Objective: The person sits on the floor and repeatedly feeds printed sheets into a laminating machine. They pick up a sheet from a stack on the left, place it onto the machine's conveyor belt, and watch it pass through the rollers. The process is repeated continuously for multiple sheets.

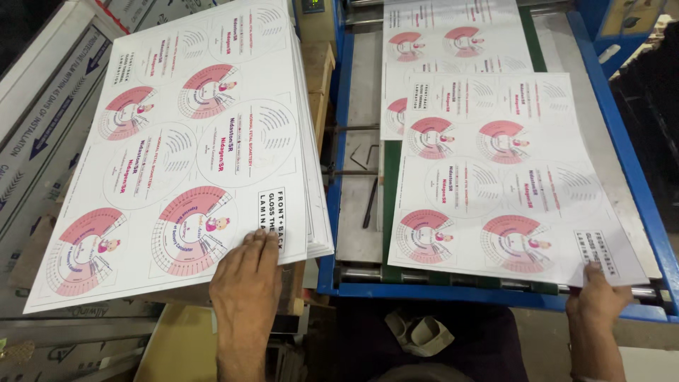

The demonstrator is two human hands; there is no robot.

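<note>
A thick stack of white printed sheets [177, 148] with pink and white circular dial designs lies on the left. My left hand [244, 279] rests flat on the stack's near right corner, fingers together. On the blue machine's feed table [647, 205] lies a single printed sheet [495, 184] of the same kind. My right hand [598, 297] pinches that sheet's near right corner. A second printed sheet [453, 42] lies farther along the table, partly under the near one.
A steel roller [368, 272] runs along the feed table's near edge. A dark hex key and rod [368, 191] lie on the grey plate between stack and sheet. Boxed panels with arrows [42, 120] lean at far left. Crumpled cloth [421, 332] sits below.
</note>
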